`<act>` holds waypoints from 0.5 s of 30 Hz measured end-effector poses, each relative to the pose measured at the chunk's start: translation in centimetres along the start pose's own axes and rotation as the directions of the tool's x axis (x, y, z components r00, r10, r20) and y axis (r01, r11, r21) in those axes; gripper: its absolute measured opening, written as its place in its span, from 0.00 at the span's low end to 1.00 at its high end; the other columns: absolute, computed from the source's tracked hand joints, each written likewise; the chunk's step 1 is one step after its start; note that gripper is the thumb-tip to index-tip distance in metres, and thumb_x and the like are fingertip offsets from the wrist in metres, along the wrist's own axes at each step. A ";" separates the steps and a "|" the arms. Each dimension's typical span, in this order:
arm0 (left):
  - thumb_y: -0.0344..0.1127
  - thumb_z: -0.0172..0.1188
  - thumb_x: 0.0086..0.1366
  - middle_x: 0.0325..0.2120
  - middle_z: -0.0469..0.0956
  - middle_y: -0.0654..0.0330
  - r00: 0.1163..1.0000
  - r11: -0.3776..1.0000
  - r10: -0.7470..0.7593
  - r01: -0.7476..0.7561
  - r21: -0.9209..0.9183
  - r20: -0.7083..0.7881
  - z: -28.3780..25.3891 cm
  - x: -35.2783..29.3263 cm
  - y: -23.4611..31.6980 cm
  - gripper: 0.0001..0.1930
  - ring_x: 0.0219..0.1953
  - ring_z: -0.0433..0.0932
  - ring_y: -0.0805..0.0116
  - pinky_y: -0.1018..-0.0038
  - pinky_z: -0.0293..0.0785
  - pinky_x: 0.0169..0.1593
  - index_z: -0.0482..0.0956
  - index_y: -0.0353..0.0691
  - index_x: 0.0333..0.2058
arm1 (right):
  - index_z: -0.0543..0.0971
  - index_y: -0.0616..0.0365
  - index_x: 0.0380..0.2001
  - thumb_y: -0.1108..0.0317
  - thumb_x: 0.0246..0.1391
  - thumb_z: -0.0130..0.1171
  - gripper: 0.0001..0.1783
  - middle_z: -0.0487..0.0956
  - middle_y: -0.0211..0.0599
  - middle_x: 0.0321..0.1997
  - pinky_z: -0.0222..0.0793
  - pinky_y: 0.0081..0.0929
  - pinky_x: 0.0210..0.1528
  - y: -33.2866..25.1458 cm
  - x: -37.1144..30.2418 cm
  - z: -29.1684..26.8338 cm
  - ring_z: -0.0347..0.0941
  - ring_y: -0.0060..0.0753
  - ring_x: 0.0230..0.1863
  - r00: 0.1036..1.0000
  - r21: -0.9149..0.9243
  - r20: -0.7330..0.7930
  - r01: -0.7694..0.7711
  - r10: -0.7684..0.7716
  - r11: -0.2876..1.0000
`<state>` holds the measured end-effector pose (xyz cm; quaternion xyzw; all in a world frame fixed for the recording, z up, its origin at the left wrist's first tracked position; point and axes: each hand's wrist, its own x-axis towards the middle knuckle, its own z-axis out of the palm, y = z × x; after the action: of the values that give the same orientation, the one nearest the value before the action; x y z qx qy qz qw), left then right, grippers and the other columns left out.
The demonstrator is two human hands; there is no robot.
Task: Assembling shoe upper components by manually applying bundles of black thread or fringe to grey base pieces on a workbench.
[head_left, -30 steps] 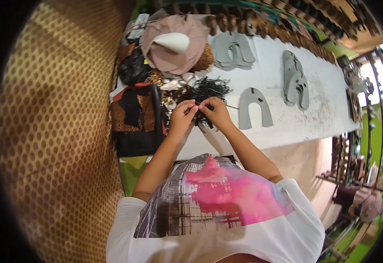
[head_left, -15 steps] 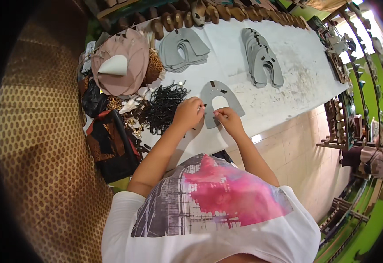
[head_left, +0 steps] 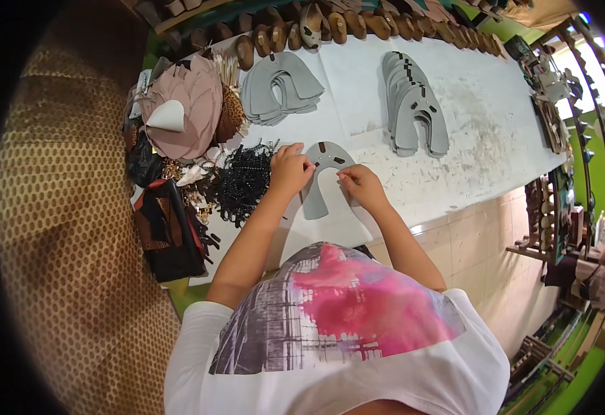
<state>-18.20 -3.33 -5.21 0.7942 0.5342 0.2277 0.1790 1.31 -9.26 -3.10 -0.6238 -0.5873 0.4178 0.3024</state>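
A grey arch-shaped piece, like a shoe upper (head_left: 316,199), lies on the white table before me. Small dark patches sit at its top and on both shoulders. Over its left side is my left hand (head_left: 290,170), thumb and finger closed by the left patch (head_left: 315,164); what they grip, if anything, is hidden. With its fingertips pinched together, my right hand (head_left: 363,188) holds the right side of the piece beside the cut-out. Left of my left hand lies a heap of black beaded strands (head_left: 241,181).
Overlapping grey uppers (head_left: 283,88) lie behind my left hand, and a second row (head_left: 418,121) with dark patches lies farther right. Brown shoe lasts (head_left: 337,28) line the far edge. Pinkish cut sheets (head_left: 181,131) and a black bag (head_left: 171,238) crowd the left. Racks (head_left: 551,200) stand right.
A dark strip that was at my left fingertips now shows as a patch on the upper's left shoulder. The upper sits slightly left of before, tilted a little. My left fingers have spread somewhat.
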 end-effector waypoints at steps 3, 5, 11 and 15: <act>0.37 0.65 0.44 0.46 0.72 0.58 0.999 0.998 -0.036 0.036 0.043 -0.007 0.0 -0.2 0.4 0.06 0.49 0.67 0.56 0.60 0.62 0.50 0.79 0.44 0.19 | 0.78 0.63 0.35 0.71 0.48 0.55 0.10 0.75 0.43 0.37 0.69 0.28 0.40 0.4 1.5 -0.5 0.73 0.38 0.37 0.991 -0.108 -0.030 0.124 -0.128 0.986; 0.37 0.65 0.45 0.47 0.71 0.58 0.995 0.996 -0.080 0.082 0.024 -0.058 0.0 -0.1 0.9 0.06 0.50 0.66 0.56 0.59 0.60 0.51 0.79 0.45 0.20 | 0.77 0.62 0.36 0.71 0.47 0.56 0.12 0.75 0.44 0.38 0.69 0.31 0.41 0.6 2.6 -0.6 0.72 0.42 0.39 0.972 -0.204 -0.061 0.211 -0.227 0.956; 0.36 0.64 0.47 0.51 0.69 0.58 0.994 0.977 0.045 -0.023 0.210 -0.102 0.3 -1.3 2.4 0.07 0.54 0.64 0.57 0.60 0.57 0.53 0.81 0.49 0.29 | 0.75 0.56 0.43 0.65 0.42 0.60 0.21 0.74 0.43 0.40 0.64 0.37 0.48 0.4 6.8 0.3 0.68 0.47 0.45 0.961 -0.380 -0.080 0.217 -0.266 0.899; 0.35 0.62 0.48 0.53 0.67 0.59 0.988 0.967 0.065 -0.028 0.253 -0.138 0.9 -2.4 2.1 0.09 0.54 0.63 0.58 0.59 0.56 0.53 0.81 0.50 0.32 | 0.77 0.56 0.38 0.62 0.39 0.62 0.20 0.74 0.44 0.41 0.66 0.37 0.45 -0.8 8.6 0.7 0.70 0.47 0.43 0.986 -0.503 0.077 0.164 -0.145 0.848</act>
<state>-16.87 -6.39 -5.25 0.8041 0.5513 0.2199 0.0327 0.01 -0.73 -4.16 -0.6246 -0.7300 0.2337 0.1495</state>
